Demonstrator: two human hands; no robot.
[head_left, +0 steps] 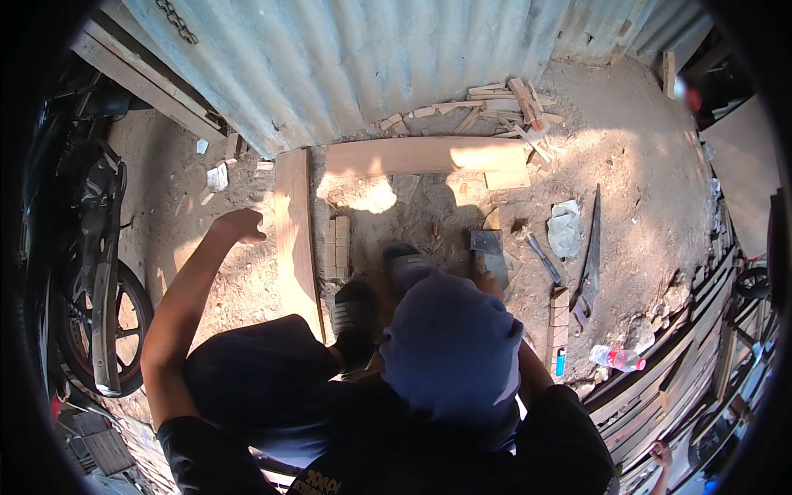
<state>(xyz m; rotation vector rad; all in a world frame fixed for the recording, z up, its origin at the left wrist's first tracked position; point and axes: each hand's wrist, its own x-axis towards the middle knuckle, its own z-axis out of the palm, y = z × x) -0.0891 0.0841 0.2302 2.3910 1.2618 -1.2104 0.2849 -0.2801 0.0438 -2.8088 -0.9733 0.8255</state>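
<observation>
I am squatting on dirt ground, and my blue-clad knee point(450, 346) fills the middle of the view. My left hand point(239, 224) is stretched out to the left with its fingers curled and nothing visible in it. It hovers just left of a long upright plank point(293, 231). My right hand point(490, 285) is mostly hidden behind the knee, right at the base of a grey hatchet blade point(488, 247) on the ground. Its grip cannot be made out. My sandalled feet point(355, 305) stand beside a row of small wood blocks point(336, 247).
A wide board point(425, 155) and wood scraps point(503, 103) lie by the corrugated metal wall point(371, 58). A hand saw point(590, 256), a chisel point(543, 257), more blocks point(559, 318), a lighter point(561, 361) and a bottle point(617, 358) lie right. A motorcycle wheel point(107, 322) stands left, stacked planks point(676, 363) right.
</observation>
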